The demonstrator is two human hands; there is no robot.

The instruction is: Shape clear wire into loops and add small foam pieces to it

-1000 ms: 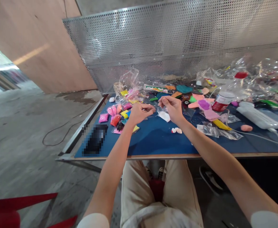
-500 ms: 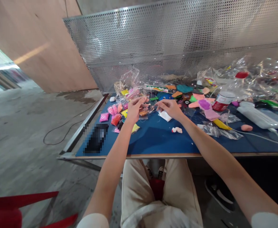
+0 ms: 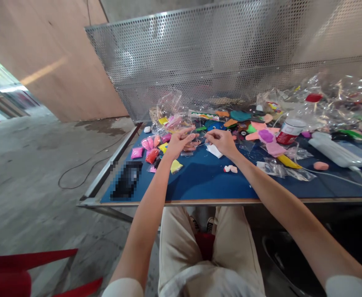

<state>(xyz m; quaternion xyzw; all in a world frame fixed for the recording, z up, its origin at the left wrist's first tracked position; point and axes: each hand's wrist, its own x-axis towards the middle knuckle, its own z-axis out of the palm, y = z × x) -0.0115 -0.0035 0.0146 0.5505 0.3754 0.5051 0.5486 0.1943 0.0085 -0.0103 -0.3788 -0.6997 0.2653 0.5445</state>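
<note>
Above the blue tabletop, my left hand has its fingers stretched and spread, with nothing I can make out in it. A short gap to the right, my right hand is closed in a pinch; whatever sits between thumb and finger is too small or clear to name. Under that hand lies a white packet. Small white and pink lumps rest nearer the front edge. Beside my left wrist are a yellow packet, a red packet and a pink packet.
A white and red tub stands at the right, near pink and purple flat pieces and a clear bottle. Crumpled plastic bags cover the back right. A perforated metal panel rises behind. A dark blurred object lies front left.
My left hand has opened from a pinch, its fingers now spread. The right hand stays pinched in nearly the same spot.
</note>
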